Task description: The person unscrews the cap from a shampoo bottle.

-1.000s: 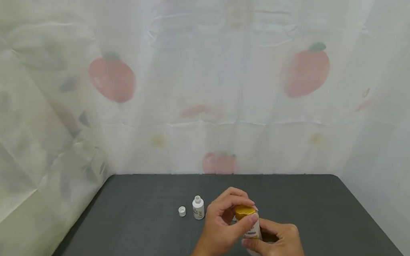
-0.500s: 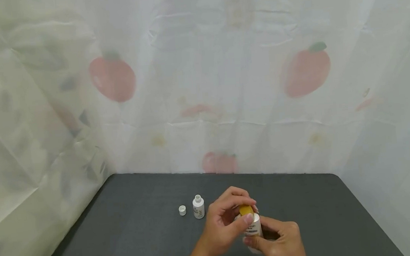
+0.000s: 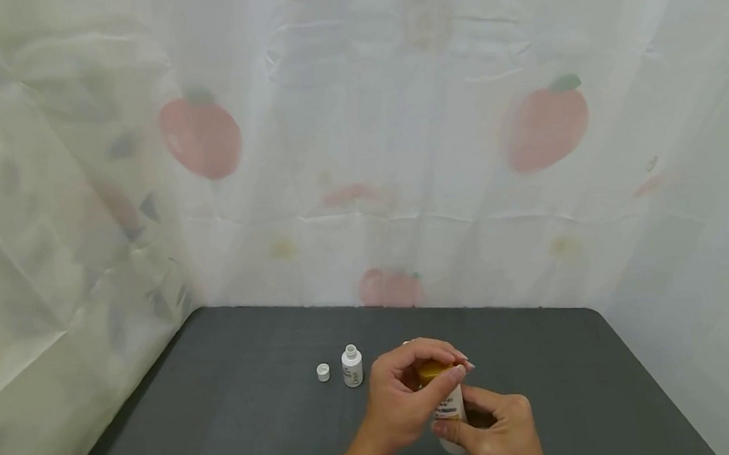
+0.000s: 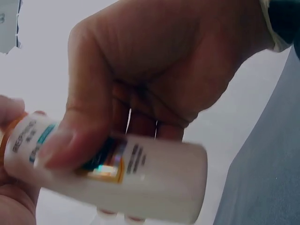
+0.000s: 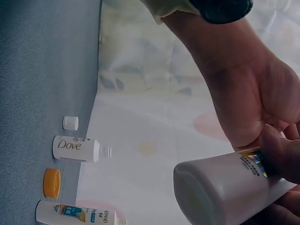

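On the dark table [image 3: 238, 423], near its front edge, you had both hands working one white bottle [image 3: 451, 410], held up off the surface and leaning back toward you so its top faced the left hand. Your right hand [image 3: 499, 435] wrapped the body from below, fingers curled round it, likely to keep it from turning. Your left hand [image 3: 410, 395] came over the top and pinched the yellow cap [image 3: 432, 369] between thumb and fingertips, a grip suited to twisting. To the left, well apart from your hands, the small Dove bottle [image 3: 352, 366] stood upright with its neck bare, and its white cap [image 3: 323, 372] lay just beside it. The right wrist view also showed another bottle [image 5: 79, 213] lying down with an orange cap [image 5: 52, 182] near it.
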Tool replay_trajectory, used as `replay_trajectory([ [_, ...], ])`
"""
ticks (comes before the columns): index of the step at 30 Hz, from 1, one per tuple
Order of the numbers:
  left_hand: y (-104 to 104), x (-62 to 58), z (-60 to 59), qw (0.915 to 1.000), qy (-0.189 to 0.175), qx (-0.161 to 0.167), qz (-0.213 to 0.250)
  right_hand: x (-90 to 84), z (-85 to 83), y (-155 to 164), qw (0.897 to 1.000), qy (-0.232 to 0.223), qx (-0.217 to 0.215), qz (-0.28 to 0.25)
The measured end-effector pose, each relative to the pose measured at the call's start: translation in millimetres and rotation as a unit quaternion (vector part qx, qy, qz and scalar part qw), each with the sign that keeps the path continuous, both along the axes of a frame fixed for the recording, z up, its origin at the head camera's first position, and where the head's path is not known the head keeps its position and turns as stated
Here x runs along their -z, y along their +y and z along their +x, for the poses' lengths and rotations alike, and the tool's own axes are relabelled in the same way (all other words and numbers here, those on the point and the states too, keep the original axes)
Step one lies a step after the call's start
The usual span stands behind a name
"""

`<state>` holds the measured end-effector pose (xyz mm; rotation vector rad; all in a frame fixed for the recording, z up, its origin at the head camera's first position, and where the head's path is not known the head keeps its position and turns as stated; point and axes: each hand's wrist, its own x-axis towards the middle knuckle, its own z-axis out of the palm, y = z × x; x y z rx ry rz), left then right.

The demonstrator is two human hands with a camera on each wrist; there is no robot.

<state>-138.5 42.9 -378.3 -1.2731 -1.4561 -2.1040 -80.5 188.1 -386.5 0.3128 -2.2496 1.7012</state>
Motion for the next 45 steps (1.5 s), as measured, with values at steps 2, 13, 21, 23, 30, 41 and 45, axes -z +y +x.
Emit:
replay_trajectory([
  [2,2,0.2,1.2,0.9998,0.004,-0.016,0.006,0.0,0.0,0,1.000,-0.004,-0.003,-0.003],
  [13,-12,13.9,-1.8,0.9978,0.017,0.063,-0.010,1.2,1.4,2,0.999,-0.030,-0.003,-0.016],
  [21,-14,10.3,-0.5,0.9979,-0.010,0.062,-0.018,3.1,2.0,3,1.000,-0.025,-0.005,-0.010],
  [23,-12,8.0,-0.5,0.9986,-0.014,0.048,-0.018,3.4,2.3,3,1.000,-0.011,-0.004,0.000],
  [30,0,5.3,0.0,0.9991,0.016,0.040,-0.006,3.9,2.8,1,0.998,0.054,0.009,0.017],
  [41,-6,8.8,1.1,0.9978,-0.021,0.063,-0.008,3.6,0.3,-1,0.999,0.050,0.002,0.005],
  [45,-14,13.1,-4.7,0.9931,0.000,0.117,-0.009,2.5,0.6,0,1.000,0.024,-0.001,0.004],
])
